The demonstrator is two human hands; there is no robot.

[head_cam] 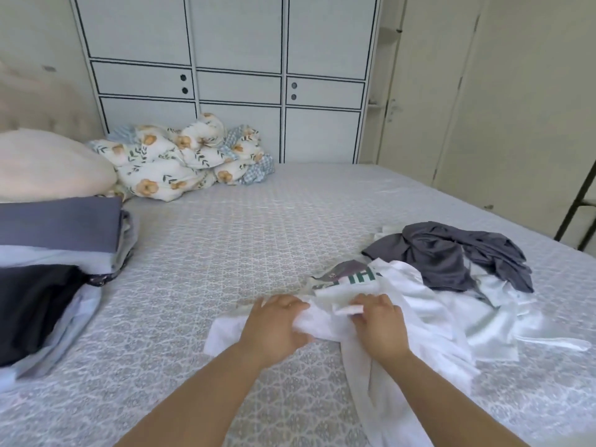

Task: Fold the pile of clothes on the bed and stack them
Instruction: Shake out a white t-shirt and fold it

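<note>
Folding is partly done: stack point(48, 253) stands far left on the bed point(225, 253). My left hand point(274, 324) and right hand point(377, 321) grip the white shirt point(403, 304) near right; the grey garment point(451, 253) waits behind.

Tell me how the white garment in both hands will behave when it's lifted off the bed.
The white garment probably hangs limp: it already bunches where the left hand and right hand grip it. It looks thin, so likely light. Its trailing end may drag the pale satin-like cloth it overlaps.
</note>
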